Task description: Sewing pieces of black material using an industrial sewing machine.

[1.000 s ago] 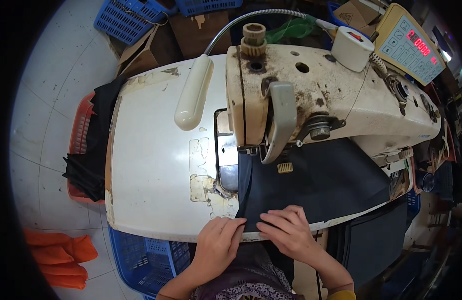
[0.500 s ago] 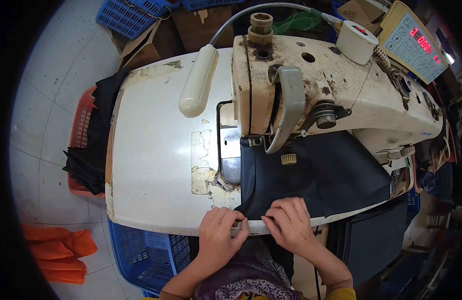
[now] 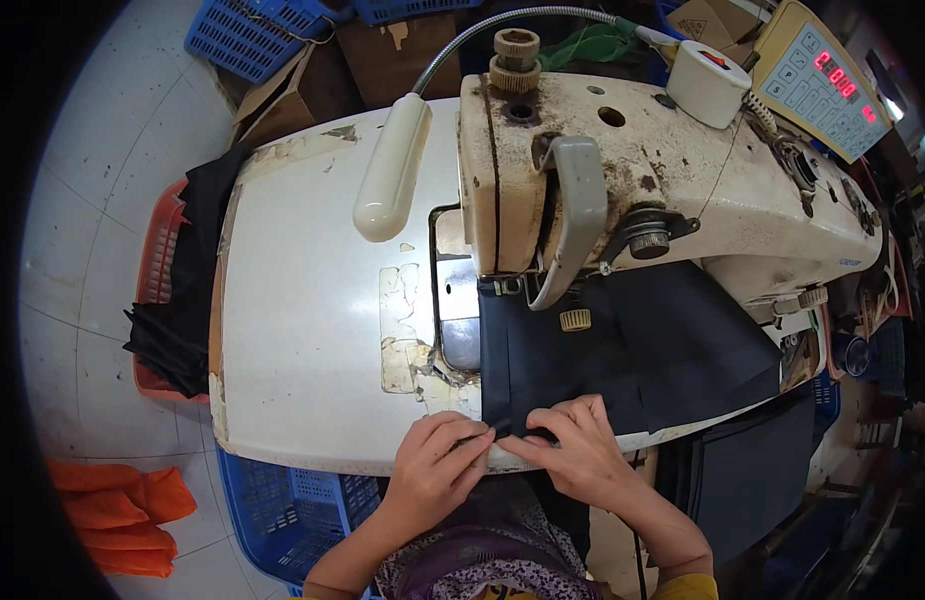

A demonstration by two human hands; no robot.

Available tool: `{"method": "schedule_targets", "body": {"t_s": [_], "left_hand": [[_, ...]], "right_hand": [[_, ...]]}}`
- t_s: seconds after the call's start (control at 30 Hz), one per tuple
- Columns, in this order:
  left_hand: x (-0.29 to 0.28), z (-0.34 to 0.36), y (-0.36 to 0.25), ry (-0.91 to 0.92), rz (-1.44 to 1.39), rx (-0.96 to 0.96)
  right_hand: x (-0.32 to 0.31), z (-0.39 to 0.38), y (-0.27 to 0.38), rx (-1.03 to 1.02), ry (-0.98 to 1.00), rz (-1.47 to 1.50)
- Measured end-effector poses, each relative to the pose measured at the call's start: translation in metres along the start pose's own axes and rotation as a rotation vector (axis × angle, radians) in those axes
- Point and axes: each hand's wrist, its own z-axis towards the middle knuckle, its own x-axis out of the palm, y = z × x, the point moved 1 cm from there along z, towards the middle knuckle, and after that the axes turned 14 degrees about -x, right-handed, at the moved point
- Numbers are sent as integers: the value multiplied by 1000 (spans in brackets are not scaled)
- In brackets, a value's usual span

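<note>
A black fabric piece (image 3: 572, 365) lies on the white table of a sewing machine (image 3: 582, 180), its left edge running under the needle area. My left hand (image 3: 439, 460) pinches the near left corner of this fabric at the table's front edge. Beside it, my right hand (image 3: 574, 447) reaches its thumb and forefinger to the same edge, close to the left fingertips. Its other fingers are curled over the cloth. The fabric's left margin appears folded into a narrow strip.
A white lamp (image 3: 394, 180) on a bendable neck hangs over the table. Black cloth fills a red basket (image 3: 160, 240) at left. A blue basket (image 3: 282, 510) sits under the front edge; dark panels (image 3: 747, 465) hang at right. Orange cloth (image 3: 122, 515) lies on the floor.
My right hand's thumb and forefinger have moved left toward the left fingertips. The fabric's near left corner now lies straighter. The control panel's red display has changed.
</note>
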Motion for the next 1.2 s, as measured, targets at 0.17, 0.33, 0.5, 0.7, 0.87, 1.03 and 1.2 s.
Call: {"method": "schedule_targets", "body": {"t_s": [0.17,0.33,0.5,0.7,0.87,1.03,1.2], "left_hand": [[7,-2,-1,-64,25,34],[10,-1,1,-86,20,80],[6,-1,3,22,-9,84],[-18,17,13,219,57,116],[-23,27,22,259,189,176],[-22,46,32,241,234,204],[-23,66,37,238,282,240]], "right_hand": [[1,-3,-1,72,-129,141],[-1,-2,-2,85,-144,158],[-2,-2,-3,19,-132,102],[-5,-3,-3,20,-96,100],[-7,7,-9,28,-69,65],[-10,16,-26,45,-45,18],[-11,24,-37,66,-45,-22]]}}
